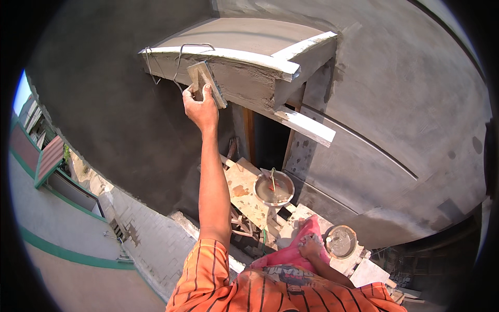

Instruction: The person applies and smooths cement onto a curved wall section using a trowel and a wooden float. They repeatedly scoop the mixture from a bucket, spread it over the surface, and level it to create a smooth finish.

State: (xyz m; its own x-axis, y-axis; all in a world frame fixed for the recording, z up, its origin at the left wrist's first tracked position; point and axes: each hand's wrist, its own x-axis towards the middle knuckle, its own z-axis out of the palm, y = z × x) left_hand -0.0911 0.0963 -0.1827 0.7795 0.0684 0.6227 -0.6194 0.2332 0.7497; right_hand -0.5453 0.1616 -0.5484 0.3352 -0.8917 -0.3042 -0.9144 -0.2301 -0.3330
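Observation:
My left hand (201, 106) is raised, gripping a rectangular plastering float (212, 78) against the front face of a small concrete canopy (244, 83). White straight battens (223, 52) line its top edge, and bent metal clamps (195, 44) hook over it at the left. Another white batten (306, 126) sticks out below the right corner. My right hand (312, 247) is low beside my pink trouser leg (291, 244), its fingers curled; what they hold, if anything, I cannot make out.
Below is a plank scaffold (240, 187) with a basin of murky water and tools (273, 192) and a bucket (340, 242). A dark doorway (270, 140) lies under the canopy. At the left, a drop falls to a paved lane (140, 234) beside a green-trimmed building (67, 239).

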